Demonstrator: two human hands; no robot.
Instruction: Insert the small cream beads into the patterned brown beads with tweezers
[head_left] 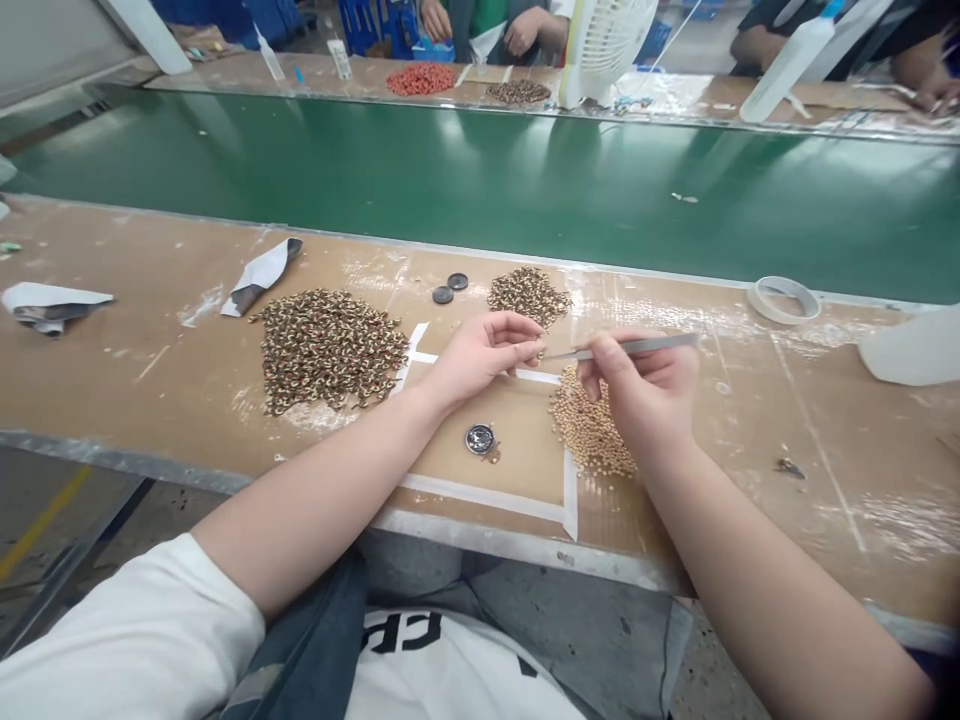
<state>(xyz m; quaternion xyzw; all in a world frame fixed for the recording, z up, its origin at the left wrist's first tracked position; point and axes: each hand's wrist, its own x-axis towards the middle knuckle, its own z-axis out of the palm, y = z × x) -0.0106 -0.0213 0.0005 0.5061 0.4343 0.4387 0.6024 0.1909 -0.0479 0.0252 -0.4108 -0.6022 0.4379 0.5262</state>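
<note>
My right hand point(637, 375) grips a pair of metal tweezers point(664, 343), their tips pointing left toward my left hand point(499, 350). The fingers of my left hand are pinched together by the tweezer tips; what they hold is too small to make out. Under my right hand lies a pile of small gold beads point(589, 430). Just beyond my left hand is a heap of small dark and gold metal pieces point(527, 293). Nearer my body, a small round dish with dark, shiny contents point(479, 439) sits inside a white tape outline point(480, 497).
A larger pile of similar metal pieces point(330, 350) lies left. Two dark round caps point(443, 295) sit behind it. A tape roll point(784, 300) rests at right. Beyond runs a green conveyor belt point(450, 170), with a fan point(604, 50) and other people's hands point(525, 30) across it.
</note>
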